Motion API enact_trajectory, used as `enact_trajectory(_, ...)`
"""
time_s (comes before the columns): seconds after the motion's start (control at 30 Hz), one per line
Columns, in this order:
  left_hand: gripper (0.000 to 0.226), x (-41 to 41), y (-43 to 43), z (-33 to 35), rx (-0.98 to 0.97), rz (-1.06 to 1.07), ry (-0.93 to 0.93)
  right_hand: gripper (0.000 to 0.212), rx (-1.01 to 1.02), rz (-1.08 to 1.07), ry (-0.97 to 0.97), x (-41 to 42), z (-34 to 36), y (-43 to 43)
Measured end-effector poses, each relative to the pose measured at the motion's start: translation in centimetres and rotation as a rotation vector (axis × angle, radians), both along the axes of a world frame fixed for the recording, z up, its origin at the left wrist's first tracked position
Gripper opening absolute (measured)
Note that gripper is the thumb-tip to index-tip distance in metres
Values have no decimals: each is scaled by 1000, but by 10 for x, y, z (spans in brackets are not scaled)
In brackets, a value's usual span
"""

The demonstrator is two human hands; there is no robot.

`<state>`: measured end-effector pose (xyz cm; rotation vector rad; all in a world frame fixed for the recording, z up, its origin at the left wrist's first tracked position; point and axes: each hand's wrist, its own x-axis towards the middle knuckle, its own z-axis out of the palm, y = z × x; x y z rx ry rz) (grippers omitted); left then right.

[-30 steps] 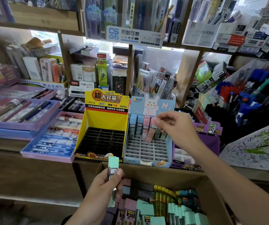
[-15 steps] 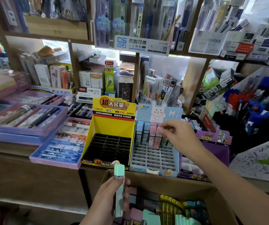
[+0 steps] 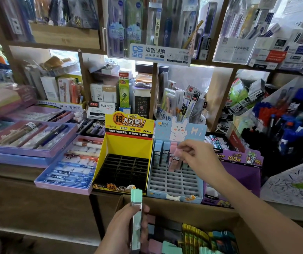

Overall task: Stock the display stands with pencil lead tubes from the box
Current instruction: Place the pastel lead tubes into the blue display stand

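Observation:
My left hand (image 3: 125, 230) grips a mint-green lead tube (image 3: 136, 217) upright above the cardboard box (image 3: 253, 233), which holds several pink, green, yellow and teal tubes. My right hand (image 3: 198, 158) pinches the cap of a pink tube (image 3: 174, 161) standing in the back row of the light-blue rabbit stand (image 3: 174, 184), beside two blue tubes (image 3: 162, 153). The yellow stand (image 3: 127, 162) to its left has a black slotted tray with no tubes in it.
Purple trays of pens (image 3: 28, 140) and a blue tray (image 3: 70, 169) lie on the counter at left. A purple display box (image 3: 238, 162) sits right of the rabbit stand. Racks of blue and red pens (image 3: 284, 121) crowd the right. Packed shelves rise behind.
The pink tube has gone from tilted to seated in the stand's back row under my right hand. My left hand has kept the green tube upright over the box. The view has shifted slightly.

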<state>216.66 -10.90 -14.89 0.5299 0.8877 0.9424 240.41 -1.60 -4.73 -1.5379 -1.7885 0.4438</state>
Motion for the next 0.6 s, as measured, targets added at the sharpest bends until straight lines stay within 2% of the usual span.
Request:
enact_trajectory(0.23, 33, 0, -3, 3, 26, 18, -39, 16, 24, -19, -42, -4, -8, 3)
enact_trajectory(0.43, 32, -3, -9, 8, 110, 8, 38, 21, -16, -33, -27, -3, -7, 1)
enact_trajectory(0.53, 29, -2, -14, 12, 160, 24, 59, 25, 79, -54, -87, -3, -6, -7)
enact_trajectory(0.6, 28, -1, -15, 13, 188, 35, 70, 21, 111, -55, -19, -6, -6, -16)
